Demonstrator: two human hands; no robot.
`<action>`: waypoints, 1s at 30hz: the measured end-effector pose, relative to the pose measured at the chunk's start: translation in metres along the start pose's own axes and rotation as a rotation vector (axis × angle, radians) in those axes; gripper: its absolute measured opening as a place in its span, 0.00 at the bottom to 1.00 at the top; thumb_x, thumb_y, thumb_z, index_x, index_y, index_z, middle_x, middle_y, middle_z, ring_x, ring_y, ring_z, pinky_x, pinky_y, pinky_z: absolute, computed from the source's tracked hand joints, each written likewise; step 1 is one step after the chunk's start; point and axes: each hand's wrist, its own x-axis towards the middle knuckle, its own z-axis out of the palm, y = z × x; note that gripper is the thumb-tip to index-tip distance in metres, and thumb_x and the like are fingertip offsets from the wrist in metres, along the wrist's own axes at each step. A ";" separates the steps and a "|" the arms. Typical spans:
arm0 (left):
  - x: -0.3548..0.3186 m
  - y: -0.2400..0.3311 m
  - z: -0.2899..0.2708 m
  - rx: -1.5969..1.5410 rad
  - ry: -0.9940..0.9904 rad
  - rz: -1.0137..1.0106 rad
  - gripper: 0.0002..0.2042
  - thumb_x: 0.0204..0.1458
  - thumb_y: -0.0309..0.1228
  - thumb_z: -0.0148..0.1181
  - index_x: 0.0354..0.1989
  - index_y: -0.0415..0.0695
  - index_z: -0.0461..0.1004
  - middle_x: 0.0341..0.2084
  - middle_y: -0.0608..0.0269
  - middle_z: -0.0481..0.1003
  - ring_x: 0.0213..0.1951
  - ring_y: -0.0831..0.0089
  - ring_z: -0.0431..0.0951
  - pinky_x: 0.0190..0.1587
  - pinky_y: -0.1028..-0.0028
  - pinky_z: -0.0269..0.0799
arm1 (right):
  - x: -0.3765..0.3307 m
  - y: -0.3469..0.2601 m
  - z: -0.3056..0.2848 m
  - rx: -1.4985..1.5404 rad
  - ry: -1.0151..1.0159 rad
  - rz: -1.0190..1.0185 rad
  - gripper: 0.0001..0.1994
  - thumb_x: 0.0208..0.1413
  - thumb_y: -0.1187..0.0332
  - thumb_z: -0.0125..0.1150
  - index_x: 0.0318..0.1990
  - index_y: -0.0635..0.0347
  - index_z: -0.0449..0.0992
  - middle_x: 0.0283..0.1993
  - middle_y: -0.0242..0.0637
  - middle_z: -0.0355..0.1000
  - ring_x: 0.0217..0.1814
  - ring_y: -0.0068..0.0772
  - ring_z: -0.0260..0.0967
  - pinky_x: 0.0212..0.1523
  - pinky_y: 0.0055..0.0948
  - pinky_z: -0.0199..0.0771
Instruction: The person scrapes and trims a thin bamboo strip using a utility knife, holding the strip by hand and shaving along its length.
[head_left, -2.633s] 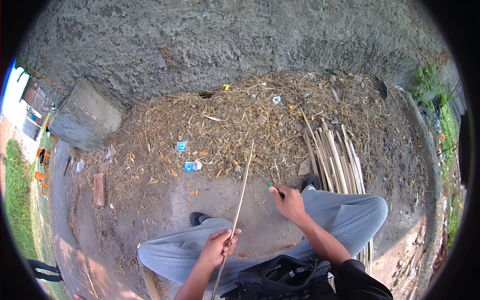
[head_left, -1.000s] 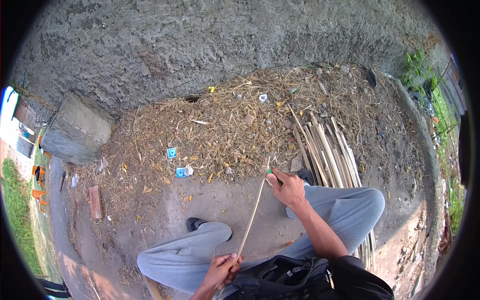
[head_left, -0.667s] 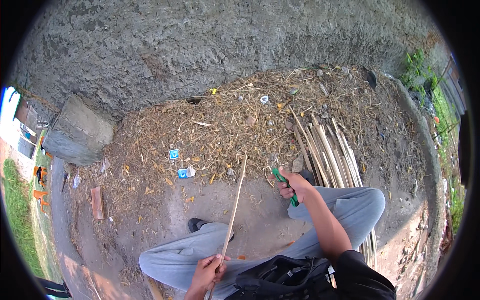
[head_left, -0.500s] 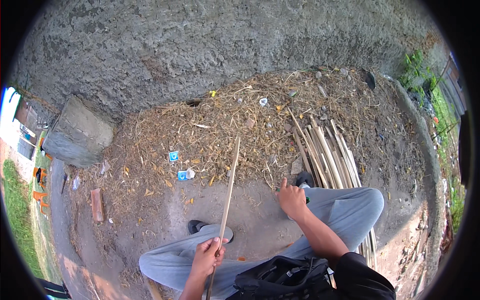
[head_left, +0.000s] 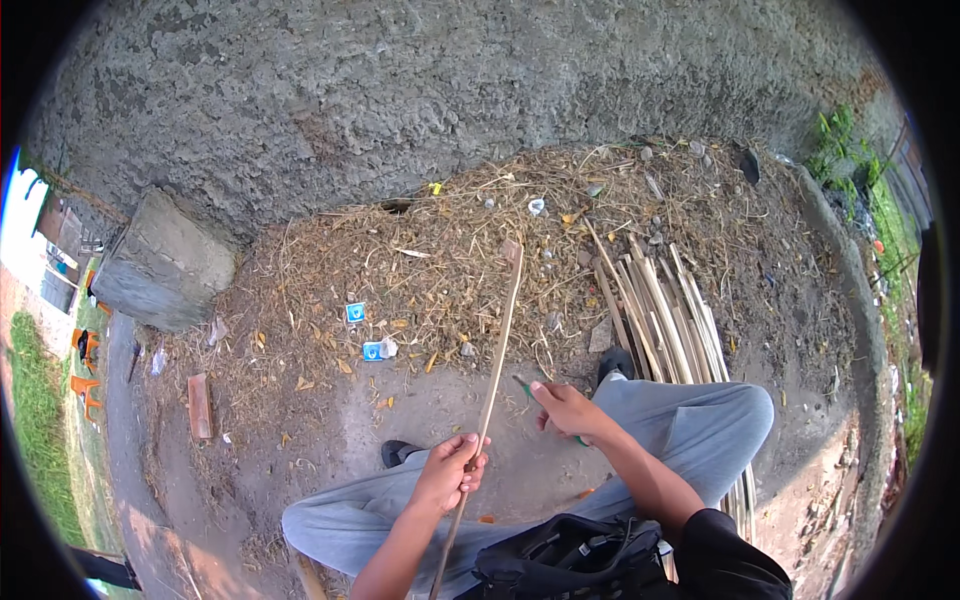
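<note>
No lettering can be read, even on the blue-and-white packets (head_left: 356, 313).

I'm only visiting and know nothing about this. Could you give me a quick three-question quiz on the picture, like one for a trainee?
1. What does the left hand hold?
A) a blue packet
B) a long thin strip
C) a black shoe

2. True or false: the reddish block lies farther left than the bundle of strips.

3. What colour shows on the tool in the right hand?

Key: 1. B. 2. True. 3. Green.
</note>
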 end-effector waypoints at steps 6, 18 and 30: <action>0.012 -0.004 0.014 0.248 0.016 0.168 0.10 0.65 0.32 0.52 0.45 0.37 0.72 0.22 0.65 0.71 0.15 0.85 0.60 0.14 0.82 0.55 | -0.018 0.003 0.011 -0.833 0.469 -0.625 0.16 0.53 0.66 0.62 0.50 0.55 0.76 0.31 0.44 0.78 0.28 0.49 0.77 0.29 0.42 0.77; 0.033 -0.009 -0.007 0.130 0.114 0.128 0.11 0.65 0.31 0.50 0.47 0.37 0.71 0.23 0.63 0.70 0.16 0.82 0.63 0.15 0.81 0.56 | 0.003 0.010 0.003 -0.153 0.282 -0.418 0.15 0.58 0.63 0.65 0.49 0.60 0.78 0.30 0.28 0.75 0.20 0.20 0.65 0.22 0.25 0.65; 0.033 -0.030 -0.001 0.233 -0.166 0.161 0.22 0.67 0.36 0.47 0.66 0.38 0.61 0.40 0.56 0.74 0.35 0.70 0.76 0.35 0.70 0.76 | 0.014 0.021 0.044 0.228 0.158 -0.251 0.15 0.56 0.60 0.68 0.34 0.66 0.78 0.19 0.25 0.67 0.17 0.13 0.56 0.17 0.20 0.53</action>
